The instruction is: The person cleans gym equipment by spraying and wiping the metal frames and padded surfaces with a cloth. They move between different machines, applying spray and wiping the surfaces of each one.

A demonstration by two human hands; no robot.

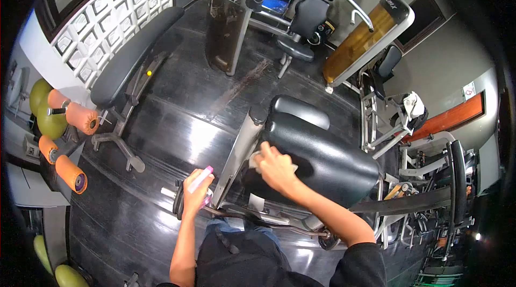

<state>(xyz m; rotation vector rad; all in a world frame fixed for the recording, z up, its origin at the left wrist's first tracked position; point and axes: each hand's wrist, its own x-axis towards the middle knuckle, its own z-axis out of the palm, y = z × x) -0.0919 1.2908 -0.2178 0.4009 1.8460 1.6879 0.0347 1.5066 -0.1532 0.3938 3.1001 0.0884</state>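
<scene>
My left hand (194,193) is wrapped round a small spray bottle (201,178) with a pink top and a whitish front, held low in front of the machine's frame. My right hand (275,167) is closed on a pale cloth (256,160), its edges showing past the fingers. That hand lies over the near left part of a black padded bench (328,152), close to the grey metal upright (236,158). A smaller black pad (301,112) sits just beyond the bench. The lower end of the bottle is mostly hidden by my fingers.
At the left stands a long dark bench (134,56) with orange foam rollers (72,171) near it. Green exercise balls (48,112) lie by the wall. Ahead is a seated machine (312,15) beside a yellow-panelled weight stack (365,40). More machines (430,179) crowd the right.
</scene>
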